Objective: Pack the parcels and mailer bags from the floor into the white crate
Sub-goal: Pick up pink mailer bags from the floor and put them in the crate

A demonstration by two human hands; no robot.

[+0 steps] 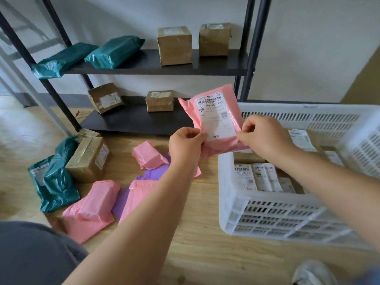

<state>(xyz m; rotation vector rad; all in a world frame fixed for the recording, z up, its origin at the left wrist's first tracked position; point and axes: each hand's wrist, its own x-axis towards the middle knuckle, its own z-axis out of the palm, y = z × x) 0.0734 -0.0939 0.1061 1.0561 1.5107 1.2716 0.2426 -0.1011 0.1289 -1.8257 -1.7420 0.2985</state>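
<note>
Raised pink bag (218, 140): thin plastic film, soft sheen, creased. Its label (216, 118): white paper, matt, black print.

Loose pink bags (92, 204) lower down: same film, crumpled, light glinting on the folds. One purple bag (153, 173): plastic, smoother and duller.

The green bags (115, 51): crinkly plastic, the glossiest of the lot.

Brown boxes (174, 46): cardboard wrapped in clear shiny tape, with paper labels stuck on.

White crate (228, 182): moulded plastic, slotted walls, smooth, faint gloss.

Dark shelf unit (156, 64): posts look like painted metal, boards matt.

Pale floor (205, 260): wood grain, matt. Grey trouser leg (30, 254): cloth, matt. The wall (308, 48): flat white paint.
</note>
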